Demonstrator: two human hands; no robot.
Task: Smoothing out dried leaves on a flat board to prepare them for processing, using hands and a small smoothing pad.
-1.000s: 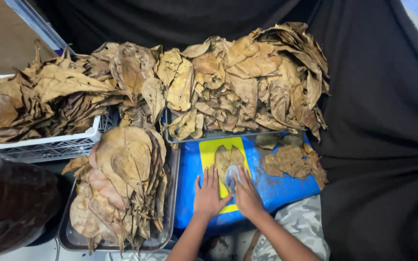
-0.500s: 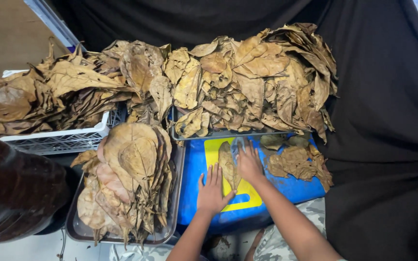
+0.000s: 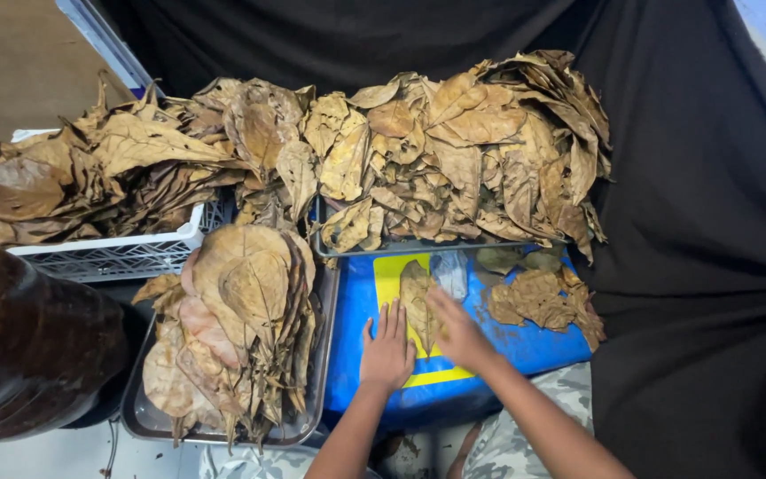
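My left hand (image 3: 387, 348) lies flat, fingers together, on the blue board (image 3: 534, 341) with a yellow panel. My right hand (image 3: 457, 326) rests flat just right of it, its fingers touching a long dried brown leaf (image 3: 416, 297) that lies on the yellow panel. A small clear plastic piece (image 3: 450, 272) sits just beyond the leaf. Neither hand grips anything.
A metal tray (image 3: 316, 390) at left holds a stack of flattened dried leaves (image 3: 241, 310). A white crate (image 3: 117, 253) and a rear tray carry big heaps of crumpled leaves (image 3: 454, 151). A small leaf pile (image 3: 538, 297) lies on the board's right. Black cloth surrounds everything.
My right hand slid up along the leaf and then back down toward me. My left hand stayed flat on the board. The camera shifted slightly.
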